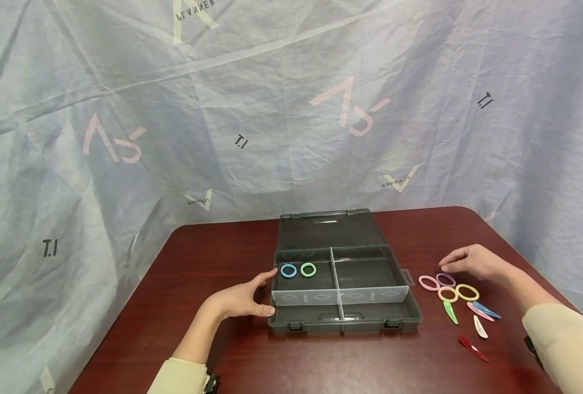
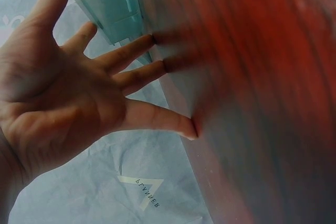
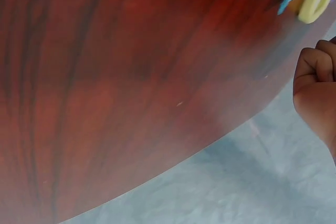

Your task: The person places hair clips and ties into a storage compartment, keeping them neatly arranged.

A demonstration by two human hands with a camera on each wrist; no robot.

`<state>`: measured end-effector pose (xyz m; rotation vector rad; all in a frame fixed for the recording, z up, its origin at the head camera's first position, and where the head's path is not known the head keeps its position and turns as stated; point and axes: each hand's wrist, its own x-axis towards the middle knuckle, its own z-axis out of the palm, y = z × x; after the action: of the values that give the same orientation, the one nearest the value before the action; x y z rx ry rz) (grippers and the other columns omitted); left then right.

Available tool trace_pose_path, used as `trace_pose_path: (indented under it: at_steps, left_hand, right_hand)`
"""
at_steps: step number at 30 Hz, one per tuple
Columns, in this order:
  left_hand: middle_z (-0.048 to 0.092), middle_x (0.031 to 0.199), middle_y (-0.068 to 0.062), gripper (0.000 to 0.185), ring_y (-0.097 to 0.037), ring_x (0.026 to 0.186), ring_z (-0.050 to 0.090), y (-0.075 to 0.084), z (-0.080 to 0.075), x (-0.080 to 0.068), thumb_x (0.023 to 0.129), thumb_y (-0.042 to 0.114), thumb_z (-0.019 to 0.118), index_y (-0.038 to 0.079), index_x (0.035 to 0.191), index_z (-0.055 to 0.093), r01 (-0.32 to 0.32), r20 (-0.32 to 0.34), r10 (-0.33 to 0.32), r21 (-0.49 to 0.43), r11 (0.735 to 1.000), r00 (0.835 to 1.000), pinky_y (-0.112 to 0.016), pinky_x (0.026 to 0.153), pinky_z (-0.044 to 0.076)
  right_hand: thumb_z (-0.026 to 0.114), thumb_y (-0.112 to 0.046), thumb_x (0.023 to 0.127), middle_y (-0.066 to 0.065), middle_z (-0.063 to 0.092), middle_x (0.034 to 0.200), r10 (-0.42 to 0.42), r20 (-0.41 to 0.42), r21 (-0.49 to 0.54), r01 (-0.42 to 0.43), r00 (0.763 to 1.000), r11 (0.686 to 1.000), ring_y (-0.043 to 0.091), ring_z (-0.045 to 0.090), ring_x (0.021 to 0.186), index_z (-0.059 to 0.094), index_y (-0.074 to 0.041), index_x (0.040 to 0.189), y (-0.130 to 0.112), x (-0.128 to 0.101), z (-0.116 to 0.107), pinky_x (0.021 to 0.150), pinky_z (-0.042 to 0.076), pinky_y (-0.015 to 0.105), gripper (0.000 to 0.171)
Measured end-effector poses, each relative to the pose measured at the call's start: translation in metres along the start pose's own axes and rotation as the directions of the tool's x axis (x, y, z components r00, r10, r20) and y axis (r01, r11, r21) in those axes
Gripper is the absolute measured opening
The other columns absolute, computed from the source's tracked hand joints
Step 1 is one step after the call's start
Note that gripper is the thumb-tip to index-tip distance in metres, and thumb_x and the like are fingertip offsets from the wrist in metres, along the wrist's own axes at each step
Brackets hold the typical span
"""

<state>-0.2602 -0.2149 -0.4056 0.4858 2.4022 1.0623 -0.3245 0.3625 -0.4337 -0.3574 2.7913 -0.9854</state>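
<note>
A grey translucent organizer box [image 1: 316, 297] with its lid raised sits on the table. In its back left compartment lie a blue hair tie [image 1: 288, 271] and a green hair tie [image 1: 308, 270]. My left hand [image 1: 237, 300] touches the box's left side, thumb and fingers spread, palm bare in the left wrist view. My right hand [image 1: 478, 262] hovers just behind a purple hair tie [image 1: 446, 279], fingers loosely bent, nothing visible in them. Near it are pink [image 1: 428, 283], peach [image 1: 448, 294] and yellow hair ties [image 1: 467, 292].
Several snap hair clips lie in front of the ties: green [image 1: 450, 312], blue [image 1: 486, 310], pink [image 1: 479, 311], white [image 1: 480, 326] and red [image 1: 473, 348]. White dividers [image 1: 380, 295] split the box. A printed cloth [image 1: 281, 109] hangs behind the dark red table [image 1: 212, 246].
</note>
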Motion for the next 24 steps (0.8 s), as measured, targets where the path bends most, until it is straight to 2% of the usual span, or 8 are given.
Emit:
trace_pose_path:
  at_steps: [2, 7, 10, 15, 24]
  left_hand:
    - [0.025, 0.150, -0.021, 0.094, -0.038, 0.137, 0.026, 0.000, 0.000, 0.000, 0.082, 0.030, 0.076, 0.027, 0.153, 0.016, -0.001, -0.001, 0.001, 0.003, 1.000, 1.000, -0.055, 0.102, 0.029]
    - [0.026, 0.150, -0.021, 0.094, -0.037, 0.137, 0.026, -0.001, 0.001, -0.001, 0.081, 0.031, 0.077, 0.028, 0.153, 0.017, 0.007, -0.005, -0.007, 0.005, 1.000, 1.000, -0.055, 0.102, 0.029]
    - [0.025, 0.150, -0.021, 0.094, -0.038, 0.137, 0.026, -0.001, 0.001, -0.001, 0.081, 0.030, 0.077, 0.028, 0.153, 0.017, 0.008, -0.003, -0.008, -0.003, 1.000, 1.000, -0.055, 0.102, 0.029]
    - [0.025, 0.150, -0.022, 0.093, -0.039, 0.137, 0.025, 0.000, 0.001, -0.001, 0.082, 0.030, 0.076, 0.027, 0.153, 0.016, 0.000, 0.003, 0.000, -0.005, 1.000, 1.000, -0.056, 0.102, 0.029]
    - [0.025, 0.150, -0.022, 0.093, -0.038, 0.138, 0.024, 0.001, 0.001, -0.001, 0.082, 0.029, 0.076, 0.026, 0.153, 0.016, -0.003, -0.005, 0.003, 0.000, 1.000, 1.000, -0.055, 0.103, 0.029]
  right_hand:
    - [0.073, -0.034, 0.084, 0.007, 0.069, 0.105, -0.002, 0.009, 0.011, 0.002, 1.000, 1.000, 0.021, 0.059, 0.098, 0.074, -0.010, 0.104, 0.004, -0.002, 0.001, 0.076, 0.046, 0.034, 0.031]
    - [0.073, -0.028, 0.084, 0.008, 0.070, 0.100, -0.011, 0.043, 0.085, 0.007, 0.999, 0.996, 0.014, 0.060, 0.088, 0.074, -0.005, 0.103, 0.010, -0.002, 0.004, 0.072, 0.048, 0.029, 0.030]
    - [0.074, -0.027, 0.083, 0.008, 0.070, 0.099, -0.004, 0.050, 0.097, -0.001, 0.999, 0.995, 0.012, 0.060, 0.084, 0.074, -0.004, 0.102, 0.010, -0.002, 0.006, 0.070, 0.048, 0.029, 0.030]
    - [0.076, -0.026, 0.082, 0.006, 0.070, 0.096, 0.015, 0.038, 0.057, -0.018, 0.999, 0.998, 0.011, 0.059, 0.082, 0.075, -0.007, 0.099, 0.009, -0.002, 0.008, 0.069, 0.046, 0.028, 0.026]
    - [0.072, -0.024, 0.084, 0.002, 0.071, 0.089, -0.006, 0.015, 0.001, 0.006, 1.000, 1.000, 0.013, 0.060, 0.080, 0.075, -0.009, 0.094, 0.006, -0.001, 0.011, 0.068, 0.046, 0.029, 0.018]
